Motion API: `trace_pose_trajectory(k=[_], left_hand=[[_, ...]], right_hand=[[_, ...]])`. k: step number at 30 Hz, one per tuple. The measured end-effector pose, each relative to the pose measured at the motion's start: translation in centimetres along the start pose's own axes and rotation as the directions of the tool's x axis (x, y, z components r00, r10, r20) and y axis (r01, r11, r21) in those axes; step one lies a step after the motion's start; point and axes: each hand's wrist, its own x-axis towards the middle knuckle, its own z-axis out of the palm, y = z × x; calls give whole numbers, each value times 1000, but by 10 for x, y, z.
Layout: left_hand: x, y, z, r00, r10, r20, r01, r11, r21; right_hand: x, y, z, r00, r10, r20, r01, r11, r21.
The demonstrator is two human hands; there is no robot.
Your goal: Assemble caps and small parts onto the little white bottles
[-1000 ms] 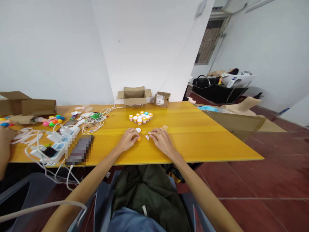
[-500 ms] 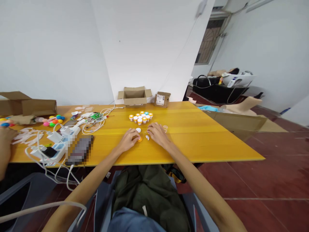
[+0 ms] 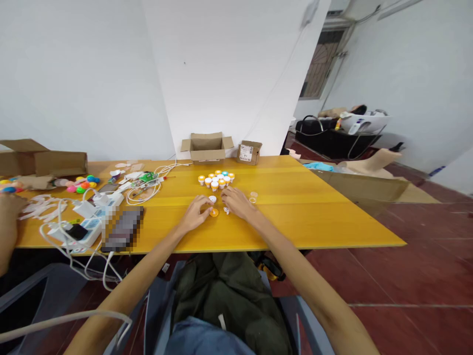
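Both of my hands rest on the yellow table [image 3: 295, 217]. My left hand [image 3: 195, 214] has its fingertips at a small orange cap [image 3: 214, 213], with a white cap [image 3: 212, 199] just beyond it. My right hand [image 3: 238, 203] lies flat with fingers apart, reaching left toward the white cap, and a small white piece [image 3: 226, 210] sits at its near side. A cluster of small white jars with orange and blue lids [image 3: 217, 180] stands a little farther away. Two clear little cups [image 3: 253, 197] sit to the right of my right hand.
An open cardboard box [image 3: 207, 146] and a smaller box [image 3: 249, 151] stand at the table's far edge. Cables, a power strip [image 3: 86, 230], a dark phone [image 3: 121, 229] and coloured balls [image 3: 81, 185] crowd the left side. Another person's hand [image 3: 9, 217] is at far left.
My right hand has slid left and a little farther away, from beside the clear cups toward the white cap. My left hand has stayed at the orange cap.
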Motion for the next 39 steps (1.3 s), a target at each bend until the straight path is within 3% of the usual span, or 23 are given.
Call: trace_pose_trajectory(k=[6,15,21,28,39], left_hand=[[-3,-2,1,998,8,56,-11,999,51],[-4,2,1,991,-25,133,14,996,84],[-4,5,1,991,-17,134,10,998,58],[-3,3,3,991,13,134,-18,999,39],[-4,0,3,992,50,119,-53,998,30]], right_hand=[[0,6,6,996,-86,-17,85,996,-41],[-6,8,5,991,-96,-93,100,994,42],[-30,20,-6,977,0,-215,45,978,202],[-59,22,-13,989,38,-140,-3,970,244],[-54,9,-5,989,-17,-146,48,977,208]])
